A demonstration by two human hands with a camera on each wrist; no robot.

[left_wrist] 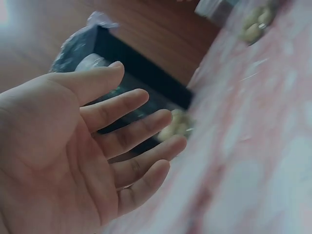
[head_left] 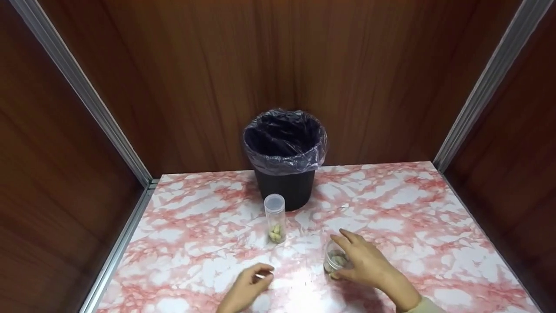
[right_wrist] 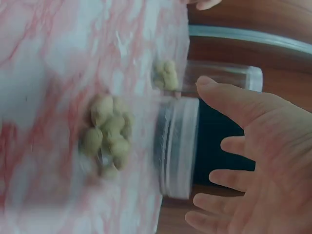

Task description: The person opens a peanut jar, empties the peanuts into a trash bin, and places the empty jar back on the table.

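My right hand (head_left: pixel 365 263) is around the side of a clear screw-lid jar (head_left: pixel 333 261) on the table. In the right wrist view its fingers and thumb are spread beside the jar's clear lid (right_wrist: pixel 183 146). Roundish beige pieces (right_wrist: pixel 111 134), nut-like, lie at the bottom of that jar. To its left stands a taller, narrower clear jar (head_left: pixel 275 217) with a lid, holding a few similar pieces (head_left: pixel 276 233). Nearer the front, my left hand (head_left: pixel 247 287) hovers with relaxed fingers and a bare palm (left_wrist: pixel 63 161), holding nothing.
Behind the tall jar stands a black bin (head_left: pixel 289 191) lined with a dark plastic bag (head_left: pixel 282 163). The table (head_left: pixel 195 226) has a red-and-white marbled top. Brown wood-grain panels (head_left: pixel 278 56) with metal corner strips (head_left: pixel 82 89) enclose it at the back and sides.
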